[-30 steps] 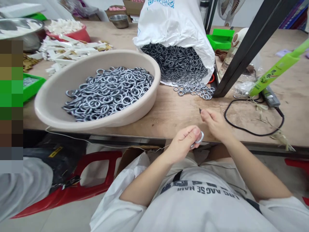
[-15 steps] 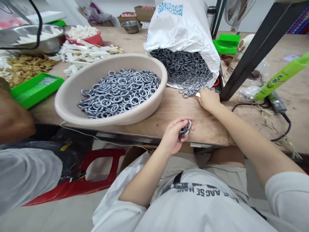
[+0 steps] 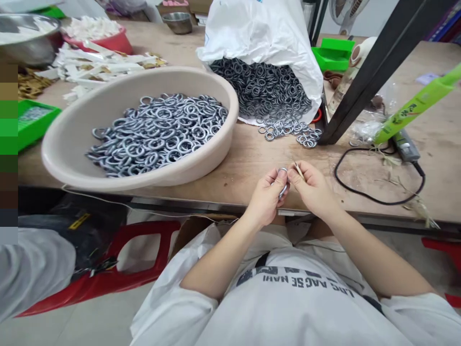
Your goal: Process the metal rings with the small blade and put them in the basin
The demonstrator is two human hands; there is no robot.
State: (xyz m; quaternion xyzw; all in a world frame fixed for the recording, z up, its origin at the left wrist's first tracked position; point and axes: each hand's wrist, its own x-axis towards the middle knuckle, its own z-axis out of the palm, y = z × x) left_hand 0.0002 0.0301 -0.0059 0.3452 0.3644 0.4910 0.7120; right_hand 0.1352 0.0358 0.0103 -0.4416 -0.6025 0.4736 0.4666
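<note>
My left hand (image 3: 265,198) is closed around a few grey metal rings (image 3: 283,188), with its thumb on top. Close beside it is my right hand (image 3: 314,191), its thumb and fingers pinched together near the rings. A thin pale stick-like piece (image 3: 298,171) sticks up from the right hand's grip; its exact kind does not show. To the left stands a wide beige basin (image 3: 144,179) heaped with similar rings (image 3: 162,129). Behind the hands, a white sack (image 3: 259,33) lies open with many rings in its mouth, and loose rings (image 3: 288,127) spill onto the wooden table (image 3: 248,166).
A dark metal post (image 3: 360,81) rises right of the sack. A green-wrapped stick-shaped object (image 3: 414,108) and a black cable (image 3: 338,178) are at the right. Green trays (image 3: 36,120), white strips (image 3: 86,65) and a red basin (image 3: 120,43) stand on the left.
My right hand has come back from the loose rings by the sack to meet my left hand. The view has shifted, and a neighbour's arm at the left is now out of sight.
</note>
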